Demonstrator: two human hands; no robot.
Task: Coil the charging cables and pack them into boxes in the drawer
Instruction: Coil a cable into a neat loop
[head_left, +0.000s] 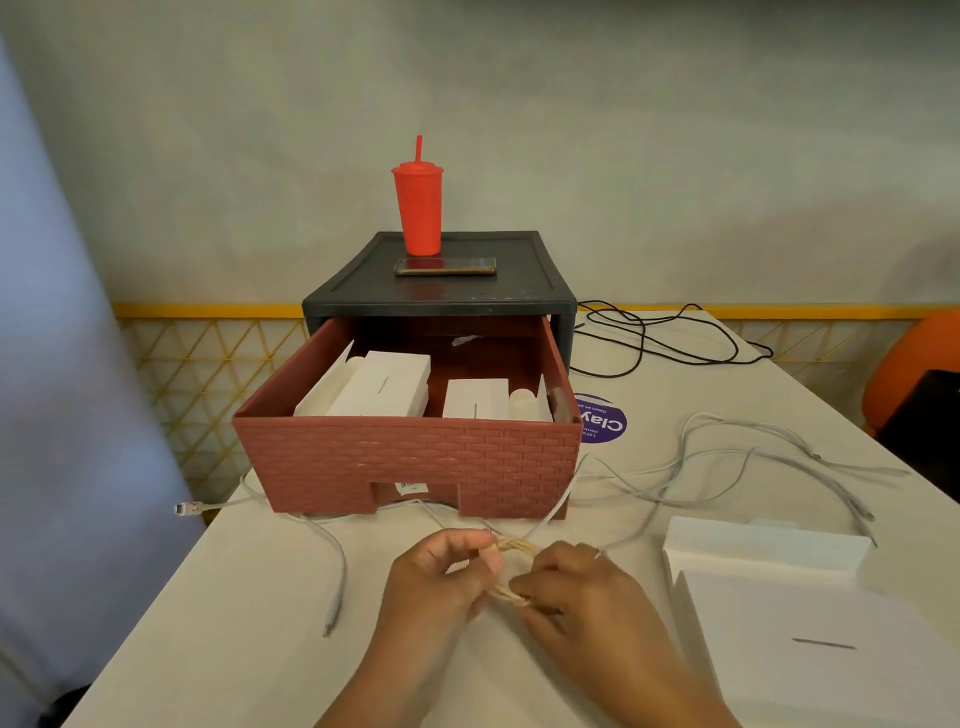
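Both hands meet near the table's front, pinching a small coil of white cable (511, 571). My left hand (441, 571) grips its upper end and my right hand (576, 587) grips its lower end. The cable's loose length runs up past the drawer's right corner. The red-brown drawer (410, 462) stands pulled open from a dark cabinet (441, 291) and holds white boxes (384, 387). An open white box (769, 545) with its lid (810, 639) lies at the right. More white cables (769, 462) sprawl on the right, and another (332, 561) trails at the left.
A red cup with a straw (418, 208) and a phone (445, 266) sit on the cabinet top. A black cable (660, 338) loops behind the drawer on the right. A round purple sticker (605, 421) is on the table. The table's left edge runs close to the left cable.
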